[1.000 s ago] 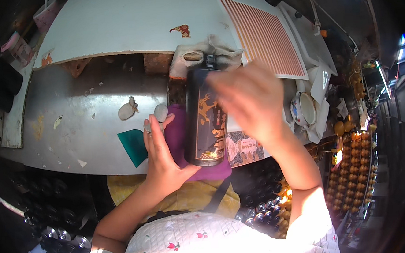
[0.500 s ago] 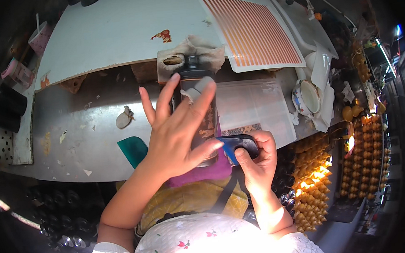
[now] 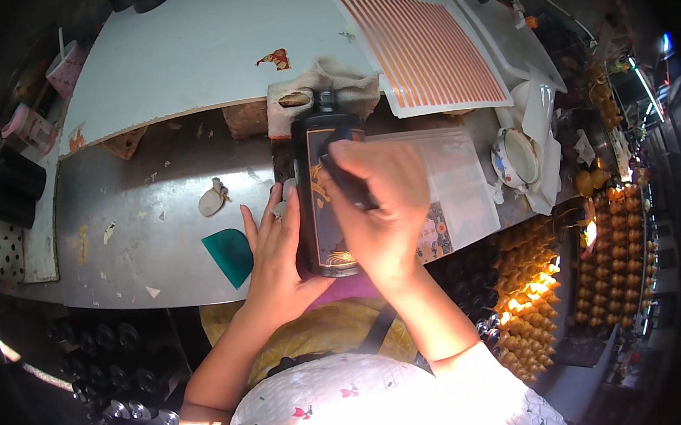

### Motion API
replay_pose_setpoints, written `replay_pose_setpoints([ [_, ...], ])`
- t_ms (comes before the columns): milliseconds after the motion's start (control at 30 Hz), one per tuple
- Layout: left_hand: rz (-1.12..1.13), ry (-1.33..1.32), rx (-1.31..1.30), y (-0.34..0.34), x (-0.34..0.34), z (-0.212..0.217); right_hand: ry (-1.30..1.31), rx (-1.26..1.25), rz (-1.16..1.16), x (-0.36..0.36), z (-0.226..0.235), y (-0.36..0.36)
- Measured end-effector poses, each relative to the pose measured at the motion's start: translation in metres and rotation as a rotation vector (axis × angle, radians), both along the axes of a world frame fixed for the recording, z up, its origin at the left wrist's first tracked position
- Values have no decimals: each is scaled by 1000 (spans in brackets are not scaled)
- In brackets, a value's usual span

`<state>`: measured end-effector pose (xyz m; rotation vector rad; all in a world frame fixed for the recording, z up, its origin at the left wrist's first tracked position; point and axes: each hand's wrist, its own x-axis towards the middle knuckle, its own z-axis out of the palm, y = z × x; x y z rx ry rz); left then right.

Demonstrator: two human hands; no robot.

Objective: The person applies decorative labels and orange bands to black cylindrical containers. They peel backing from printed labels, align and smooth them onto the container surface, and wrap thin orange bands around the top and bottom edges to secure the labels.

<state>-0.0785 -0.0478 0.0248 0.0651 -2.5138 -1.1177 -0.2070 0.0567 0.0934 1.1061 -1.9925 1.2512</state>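
Observation:
A dark bottle-shaped vase with a gold-patterned panel lies in front of me, its neck pointing away toward a cloth-draped block. My right hand is closed on a dark scraper over the panel; the hand covers part of both. Along the vase's left side rests my left hand, fingers stretched and apart, thumb near the base. Pale wraps cover some of its fingertips. Beneath the vase shows a purple cloth. A green, flat scraper lies left of my left hand.
A small tied cloth pad lies on the metal bench. Behind is a white board with a red-striped sheet. To the right are a clear plastic sheet, an enamel bowl and rows of gold knobbed pieces.
My right hand has moved up and left onto the vase with the scraper. My left hand has drawn back from over the vase to its left side, uncovering the panel.

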Motion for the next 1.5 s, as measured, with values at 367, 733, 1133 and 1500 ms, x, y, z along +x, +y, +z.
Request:
replay_pose_setpoints([
  [367,79,113,88,3,-1,-6,-53,53,19,17,8,5],
  [733,97,98,54,4,-2,-12,5,409,203,64,9,68],
  [1133,138,124,83,7,-3,-11,49,560,242,64,28,63],
  [1500,117,90,78,3,1,-8,-24,466,280,49,23,63],
])
